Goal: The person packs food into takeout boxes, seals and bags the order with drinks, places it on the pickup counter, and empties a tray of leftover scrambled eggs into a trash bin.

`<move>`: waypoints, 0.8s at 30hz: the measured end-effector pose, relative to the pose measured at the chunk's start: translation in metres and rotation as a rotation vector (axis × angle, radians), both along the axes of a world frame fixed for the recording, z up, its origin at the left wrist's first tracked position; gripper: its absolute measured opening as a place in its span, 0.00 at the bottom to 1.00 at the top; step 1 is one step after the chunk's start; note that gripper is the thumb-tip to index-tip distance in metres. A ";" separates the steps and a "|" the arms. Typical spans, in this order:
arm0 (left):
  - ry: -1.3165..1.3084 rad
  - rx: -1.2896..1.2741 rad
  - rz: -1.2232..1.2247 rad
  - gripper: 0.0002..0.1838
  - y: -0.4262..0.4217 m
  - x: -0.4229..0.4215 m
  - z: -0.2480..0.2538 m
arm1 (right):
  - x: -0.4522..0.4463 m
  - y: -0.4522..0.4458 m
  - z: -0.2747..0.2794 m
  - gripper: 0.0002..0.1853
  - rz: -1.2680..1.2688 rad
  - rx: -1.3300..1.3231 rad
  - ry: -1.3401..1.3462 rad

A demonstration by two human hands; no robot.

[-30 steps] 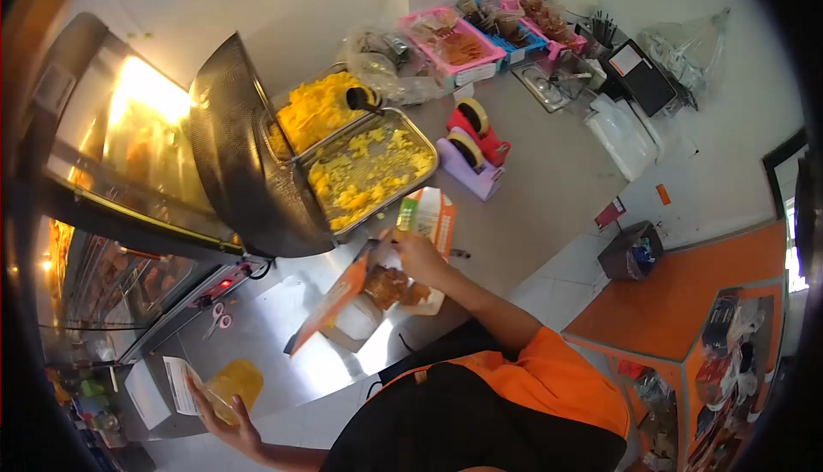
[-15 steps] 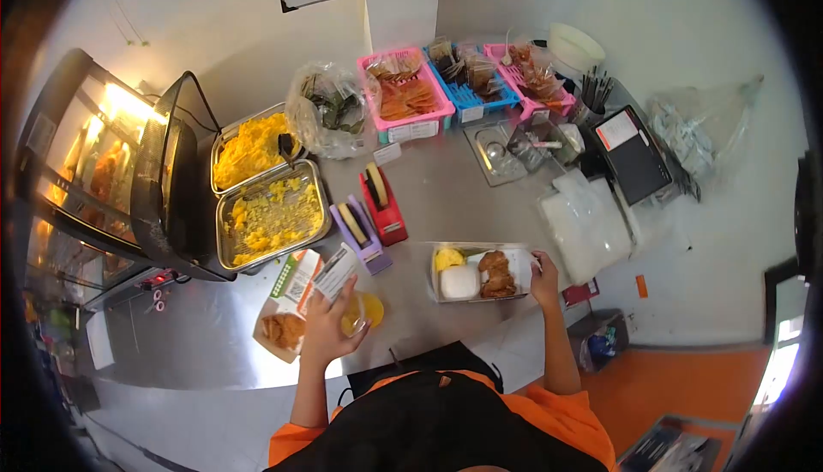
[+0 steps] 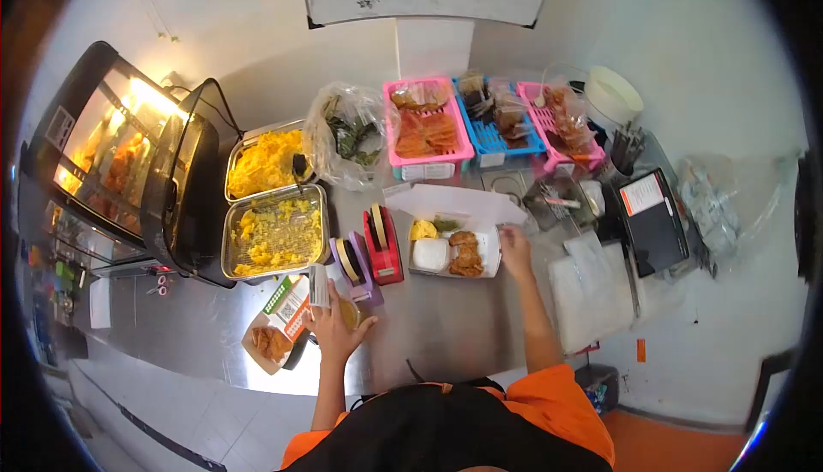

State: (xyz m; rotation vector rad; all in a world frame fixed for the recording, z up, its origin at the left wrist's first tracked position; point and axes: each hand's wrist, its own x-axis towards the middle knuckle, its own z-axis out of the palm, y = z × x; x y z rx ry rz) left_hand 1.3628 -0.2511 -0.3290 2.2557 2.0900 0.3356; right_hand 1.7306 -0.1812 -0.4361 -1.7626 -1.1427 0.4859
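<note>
My left hand (image 3: 337, 330) is around a clear cup of yellow liquid (image 3: 350, 313), thumb and fingers on either side. Its fingertips touch a white printed slip (image 3: 319, 286). Beside it on the left, a printed carton (image 3: 273, 343) holds a piece of fried food. My right hand (image 3: 517, 251) pinches the right edge of an opened paper food box (image 3: 478, 204). In that box lie a white mound of rice (image 3: 431, 254), brown fried chicken (image 3: 465, 254), something yellow and something green. Its lid stands raised at the back.
Purple (image 3: 360, 275) and red tape dispensers (image 3: 383, 249) stand between the hands. Two metal trays (image 3: 321, 236) of yellow food and a lit display warmer (image 3: 111, 163) are left. Pink (image 3: 424, 163) and blue baskets (image 3: 506, 142) line the back; plastic bags (image 3: 591, 292) and a black tablet (image 3: 656, 240) are right.
The food box has slid away from me across the table, and its lid now shows raised at the back. The carton and cup have shifted forward with my left hand. The camera view has tilted upward.
</note>
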 end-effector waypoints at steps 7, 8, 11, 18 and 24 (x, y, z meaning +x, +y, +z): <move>-1.258 0.287 0.032 0.42 0.024 0.018 0.066 | 0.085 0.107 0.127 0.08 -0.048 0.144 -0.418; -1.210 0.292 0.020 0.42 0.026 0.028 0.085 | 0.123 0.148 0.092 0.05 0.076 0.302 -0.602; -1.299 0.215 -0.048 0.42 0.025 0.062 0.129 | 0.156 0.214 0.071 0.14 0.339 -0.022 -0.681; -1.207 0.262 -0.196 0.47 0.023 0.112 0.150 | 0.156 0.268 0.054 0.18 0.186 -0.062 -1.140; -1.244 0.236 -0.179 0.47 0.022 0.131 0.152 | 0.188 0.288 0.045 0.17 0.331 -0.155 -0.754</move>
